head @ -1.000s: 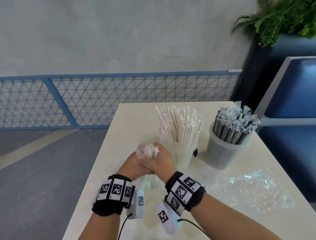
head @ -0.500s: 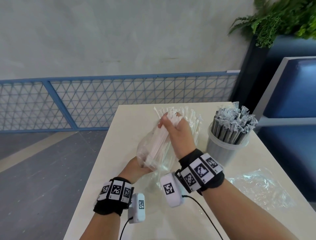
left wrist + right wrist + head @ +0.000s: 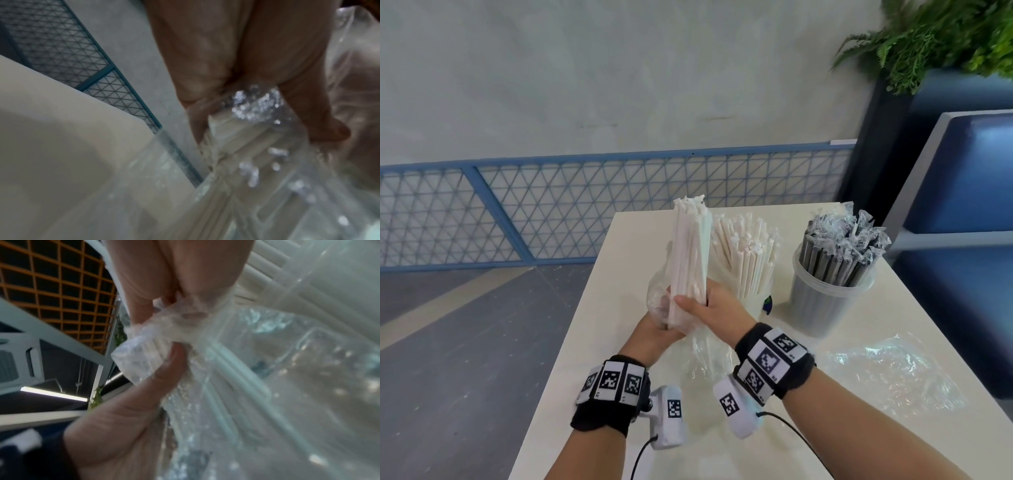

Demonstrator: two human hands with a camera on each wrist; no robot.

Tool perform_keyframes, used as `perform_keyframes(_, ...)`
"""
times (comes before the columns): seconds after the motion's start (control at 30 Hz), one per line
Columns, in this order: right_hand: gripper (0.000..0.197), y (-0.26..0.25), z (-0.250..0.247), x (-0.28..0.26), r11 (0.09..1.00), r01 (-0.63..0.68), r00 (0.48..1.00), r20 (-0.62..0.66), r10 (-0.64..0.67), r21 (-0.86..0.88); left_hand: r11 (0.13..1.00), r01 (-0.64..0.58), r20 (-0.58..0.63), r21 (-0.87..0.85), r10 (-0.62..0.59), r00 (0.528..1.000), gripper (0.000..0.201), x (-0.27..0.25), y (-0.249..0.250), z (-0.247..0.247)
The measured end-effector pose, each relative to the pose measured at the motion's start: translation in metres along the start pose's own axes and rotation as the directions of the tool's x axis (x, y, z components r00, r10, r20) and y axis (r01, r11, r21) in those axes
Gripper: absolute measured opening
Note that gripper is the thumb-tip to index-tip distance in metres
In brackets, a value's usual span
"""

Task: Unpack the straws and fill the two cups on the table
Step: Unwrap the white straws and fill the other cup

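A bundle of white paper-wrapped straws stands upright above the table's near left. Its top sticks out of a clear plastic bag that is bunched round its lower end. My right hand grips the bundle low down, thumb across the front. In the right wrist view the thumb pinches straws and film together. My left hand holds the bag from below. Behind stand a clear cup of white straws and a cup of dark wrapped straws.
An empty crumpled plastic bag lies on the cream table at the right. A blue mesh railing runs behind the table. A blue seat and a plant stand at the right.
The white straw bundle has come up out of the bag and now stands upright. My right hand rose with it, then moved down to grip its lower part. The left hand stayed low.
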State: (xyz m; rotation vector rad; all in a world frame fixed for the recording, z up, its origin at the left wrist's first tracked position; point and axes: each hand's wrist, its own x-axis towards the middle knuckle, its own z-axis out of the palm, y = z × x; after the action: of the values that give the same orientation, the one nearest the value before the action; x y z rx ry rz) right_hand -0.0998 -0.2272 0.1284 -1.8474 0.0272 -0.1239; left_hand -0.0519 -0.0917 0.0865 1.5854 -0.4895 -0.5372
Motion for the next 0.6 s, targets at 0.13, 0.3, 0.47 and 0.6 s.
perform_keyframes(0.13,0.079,0.008,0.005,-0.001,0.999,-0.011,1.0,-0.028,0.01,-0.03,1.0,0.013,0.025,0.002,-0.013,1.0,0.063,0.002,-0.008,0.001)
perform_keyframes(0.3,0.038,-0.006,-0.009,0.004,0.974,0.052,0.987,-0.161,-0.016,0.221,0.989,0.085,0.046,0.12,-0.091,0.995,0.022,-0.001,-0.022,0.004)
perform_keyframes(0.47,0.042,-0.011,-0.013,0.012,0.978,0.083,0.981,-0.19,-0.046,0.192,0.985,0.09,0.069,0.146,-0.101,0.993,0.02,-0.001,-0.021,0.004)
perform_keyframes(0.6,0.023,-0.006,-0.006,0.006,0.991,0.096,0.988,-0.128,-0.084,0.089,0.985,0.099,0.068,0.138,-0.11,0.992,0.022,-0.001,-0.021,0.006)
